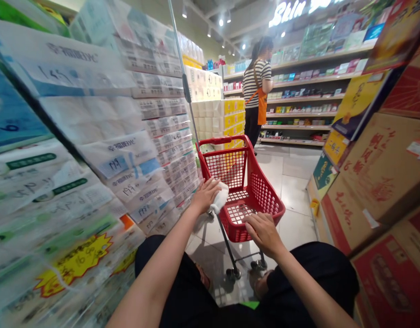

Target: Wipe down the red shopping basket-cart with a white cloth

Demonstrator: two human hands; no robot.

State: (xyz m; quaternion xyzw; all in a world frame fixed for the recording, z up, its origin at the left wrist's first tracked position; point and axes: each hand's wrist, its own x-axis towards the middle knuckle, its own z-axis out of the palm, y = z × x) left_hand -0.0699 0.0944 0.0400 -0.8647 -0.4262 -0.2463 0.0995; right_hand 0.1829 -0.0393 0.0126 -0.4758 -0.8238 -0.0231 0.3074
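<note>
A red plastic shopping cart (269, 182) with lattice walls stands in front of my knees. My left hand (205, 197) is at its near left side, with the fingers closed on a white cloth (221, 197) that lies against the cart's rim. Part of the cloth is hidden under that hand. My right hand (264, 233) holds the near rim on the right, its fingers bent over the edge. Through the lattice, the basket's bottom shows floor beneath. The cart's handle (226, 140) is at the far side.
Stacked tissue packs (103, 109) with handwritten prices line the left. Cardboard cartons (383, 164) are piled on the right. A person in an orange apron (262, 107) stands beyond the cart, before stocked shelves (305, 98). A thin metal pole (185, 86) rises by the cart's left side.
</note>
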